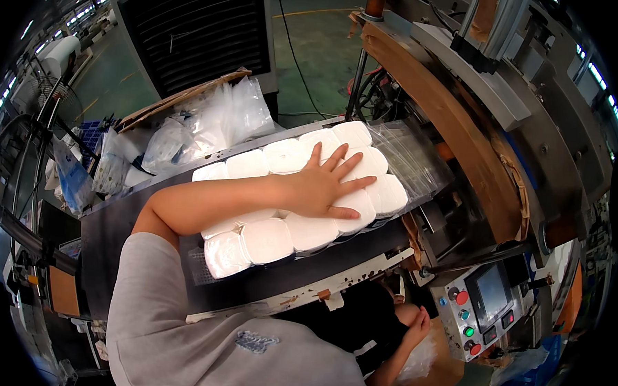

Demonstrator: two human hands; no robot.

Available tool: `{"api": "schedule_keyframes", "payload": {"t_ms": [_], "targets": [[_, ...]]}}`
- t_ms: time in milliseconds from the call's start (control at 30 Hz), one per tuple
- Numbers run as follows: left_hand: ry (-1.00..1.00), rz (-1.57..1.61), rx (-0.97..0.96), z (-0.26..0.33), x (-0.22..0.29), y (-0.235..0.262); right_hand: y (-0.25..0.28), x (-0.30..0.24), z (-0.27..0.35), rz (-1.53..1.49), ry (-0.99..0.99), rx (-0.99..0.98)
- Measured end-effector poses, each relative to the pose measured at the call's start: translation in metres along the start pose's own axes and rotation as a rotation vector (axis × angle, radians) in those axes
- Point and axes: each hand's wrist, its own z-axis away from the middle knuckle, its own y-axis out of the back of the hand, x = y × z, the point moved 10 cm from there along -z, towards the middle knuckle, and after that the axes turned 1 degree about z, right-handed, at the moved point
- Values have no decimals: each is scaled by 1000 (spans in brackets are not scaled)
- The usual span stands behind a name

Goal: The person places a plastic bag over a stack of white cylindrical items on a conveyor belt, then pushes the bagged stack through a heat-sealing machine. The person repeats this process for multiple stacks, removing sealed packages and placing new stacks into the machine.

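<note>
We are looking past a grey-sleeved shoulder filling the lower frame. Below the conveyor belt, our right hand is dropping toward a crinkled clear bag; its fingers are hidden, so we cannot tell its grip. Further out, our left hand is lying flat, fingers spread, pressing on the wrapped pack of white tissue rolls resting on the belt. Beyond, clear bags are piling up, partly blurred.
</note>
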Motion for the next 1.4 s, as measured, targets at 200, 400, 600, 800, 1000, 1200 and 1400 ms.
{"api": "schedule_keyframes", "payload": {"t_ms": [200,400,600,800,1000,1200,1400], "targets": [[0,27,17,-54,4,2,2,4,-1,-40,-17,13],[-131,226,71,-52,1,5,1,10,-12,77,12,3],[-48,418,424,62,-83,82,3,-7,-9,166,50,-16],[1265,-51,253,300,-286,12,2,5,-9,157,43,-32],[1323,219,268,408,-392,-92,-12,-2,-17,223,91,-92],[826,772,456,205,-240,72,-18,-60,-11,430,316,-159],[360,1332,170,43,-84,119,-53,-286,48,-175,484,-249]]}}
